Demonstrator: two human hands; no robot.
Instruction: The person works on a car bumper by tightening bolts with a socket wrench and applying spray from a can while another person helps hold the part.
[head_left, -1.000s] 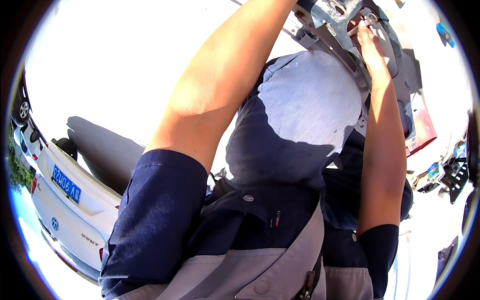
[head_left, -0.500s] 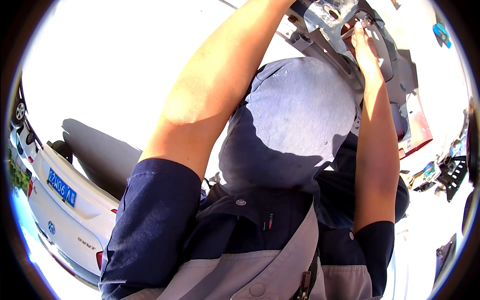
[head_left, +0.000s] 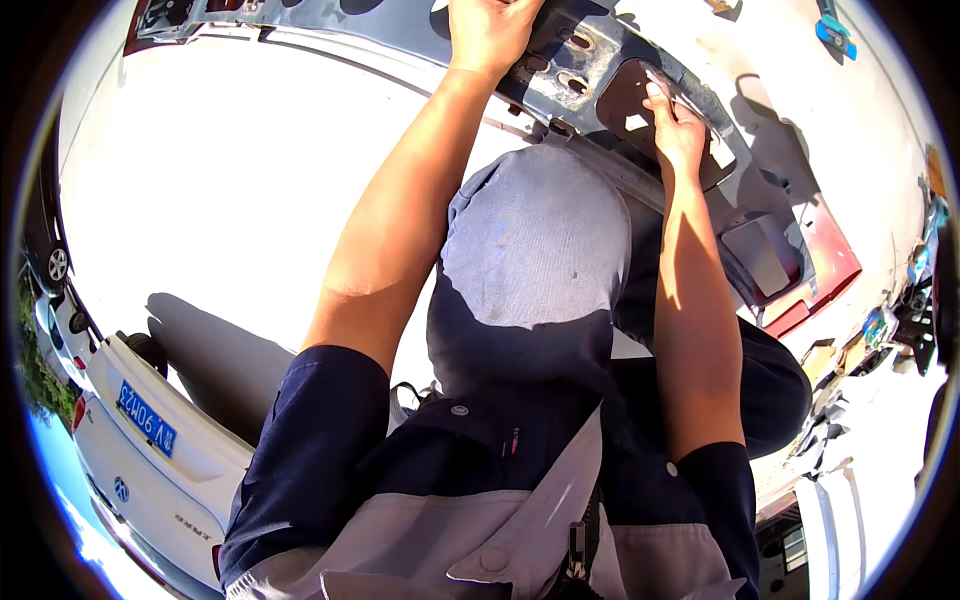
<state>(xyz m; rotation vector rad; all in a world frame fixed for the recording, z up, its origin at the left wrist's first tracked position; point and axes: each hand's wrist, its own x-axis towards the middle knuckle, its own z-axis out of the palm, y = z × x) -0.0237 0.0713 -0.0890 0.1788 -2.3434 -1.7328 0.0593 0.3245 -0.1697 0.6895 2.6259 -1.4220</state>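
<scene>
A dark grey car body panel (head_left: 690, 60) with worn cut-outs and a red painted end (head_left: 835, 265) lies on the ground ahead of my knee. At the top edge, my left hand (head_left: 490, 35) is over the panel with its fingers bent together. Its fingertips are cut off by the frame, so what it grips is hidden. My right hand (head_left: 680, 140) reaches to the large rounded opening (head_left: 625, 95) in the panel. Its thumb points up along the inside, and the other fingers curl at the opening's edge, partly hidden.
My raised knee (head_left: 540, 240) stands between both forearms, close to the panel. A white car (head_left: 150, 480) is parked at the left. Mixed scrap (head_left: 880, 335) lies at the right edge. A blue object (head_left: 836, 38) sits on the ground at the far right.
The view has shifted, and more of the panel shows across the top. My left hand has come into the frame. My right hand stays at the opening, its thumb still raised.
</scene>
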